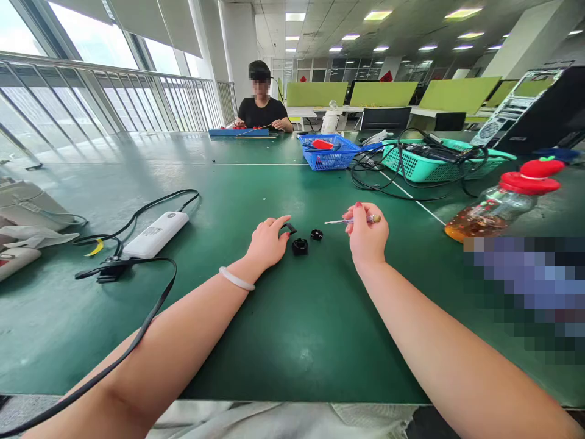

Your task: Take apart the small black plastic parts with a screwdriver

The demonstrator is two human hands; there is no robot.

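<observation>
Inward from the desk's [292,341] near edge, the left hand [267,244] is pinching a black frame [290,228], probably best kept steady; the right hand's [369,236] fingers are grasping a screwdriver [337,222].

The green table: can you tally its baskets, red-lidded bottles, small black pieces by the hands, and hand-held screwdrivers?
Baskets: 2, the blue basket and the green basket
Red-lidded bottle: 1
Small black pieces: 3, the boxy piece, the round piece, the piece at the left hand
Screwdriver: 1, in the right hand
Total: 7
</observation>
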